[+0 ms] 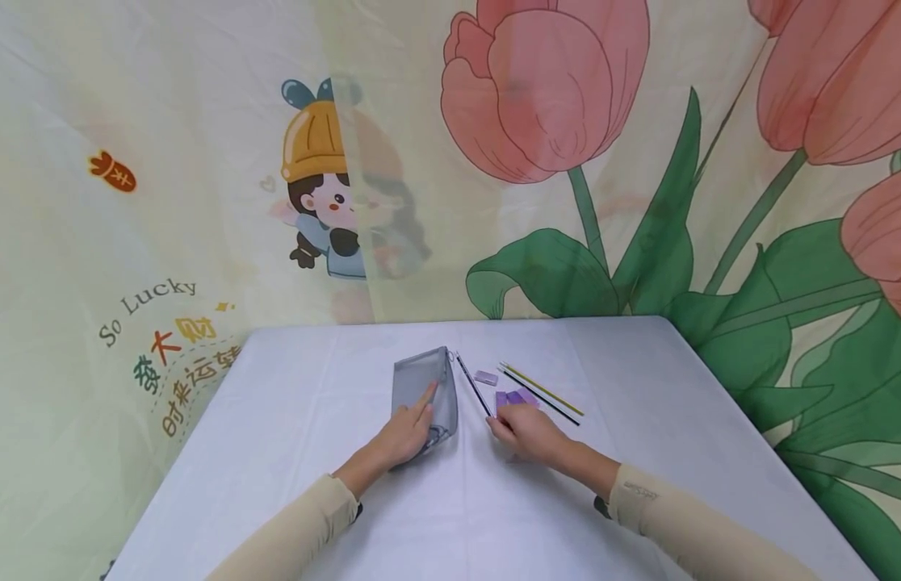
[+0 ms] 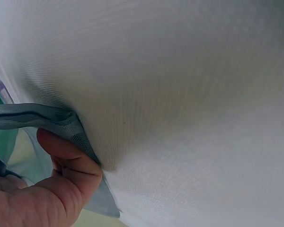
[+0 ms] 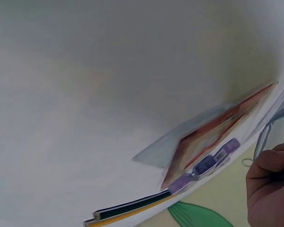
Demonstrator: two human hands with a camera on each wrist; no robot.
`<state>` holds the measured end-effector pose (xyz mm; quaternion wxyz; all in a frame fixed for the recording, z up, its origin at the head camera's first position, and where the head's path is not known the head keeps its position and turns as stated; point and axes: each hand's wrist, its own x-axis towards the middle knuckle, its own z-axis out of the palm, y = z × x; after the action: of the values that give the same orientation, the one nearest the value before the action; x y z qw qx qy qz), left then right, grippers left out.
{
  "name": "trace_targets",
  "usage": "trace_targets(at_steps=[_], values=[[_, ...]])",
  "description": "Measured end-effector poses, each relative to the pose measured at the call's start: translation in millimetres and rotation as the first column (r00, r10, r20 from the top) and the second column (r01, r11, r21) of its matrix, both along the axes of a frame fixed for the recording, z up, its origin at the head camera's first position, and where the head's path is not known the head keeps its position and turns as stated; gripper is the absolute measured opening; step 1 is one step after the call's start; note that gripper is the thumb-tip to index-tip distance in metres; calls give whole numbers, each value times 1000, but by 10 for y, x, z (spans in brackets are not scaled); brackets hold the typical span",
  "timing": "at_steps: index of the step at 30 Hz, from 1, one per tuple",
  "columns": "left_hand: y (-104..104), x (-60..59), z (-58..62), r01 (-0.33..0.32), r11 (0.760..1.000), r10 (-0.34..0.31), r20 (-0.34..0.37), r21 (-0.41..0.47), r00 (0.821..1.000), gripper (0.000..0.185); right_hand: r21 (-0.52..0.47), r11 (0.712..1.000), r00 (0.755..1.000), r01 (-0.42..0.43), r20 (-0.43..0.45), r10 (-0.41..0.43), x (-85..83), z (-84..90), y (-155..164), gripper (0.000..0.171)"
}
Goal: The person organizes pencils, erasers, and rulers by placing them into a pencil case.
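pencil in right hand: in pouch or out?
Out: in the head view, the pencil extends from the right hand, its far end beside the pouch.

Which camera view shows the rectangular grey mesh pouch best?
The head view: most of the rectangular grey mesh pouch is visible, partly covered by the left hand. The left wrist view shows only part, close up, at lower left; the right wrist view, only a cropped bit at the right border.
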<state>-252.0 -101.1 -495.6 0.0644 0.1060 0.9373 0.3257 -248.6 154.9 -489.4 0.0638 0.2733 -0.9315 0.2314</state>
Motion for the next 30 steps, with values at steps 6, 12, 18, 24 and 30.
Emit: trace_targets(at_steps=[6,12,18,24,30], values=[[-16,20,6,19,1000,-18,-25,23,1000,51,-46,998,998,-46,38,48,-7,-32,-159,40],[-24,37,-12,26,999,-24,-48,36,999,50,-77,996,987,-38,155,49,-31,-28,-259,39],[-41,48,-15,18,1000,-17,-34,9,999,50,-125,991,990,-40,130,57,-125,32,-364,41],[-54,49,-12,32,999,-32,-28,13,999,50,-124,991,990,-56,118,71,-171,30,-568,40],[-59,38,-16,39,999,-38,-47,12,998,50,-186,982,991,-15,130,40,-159,-25,-768,43]])
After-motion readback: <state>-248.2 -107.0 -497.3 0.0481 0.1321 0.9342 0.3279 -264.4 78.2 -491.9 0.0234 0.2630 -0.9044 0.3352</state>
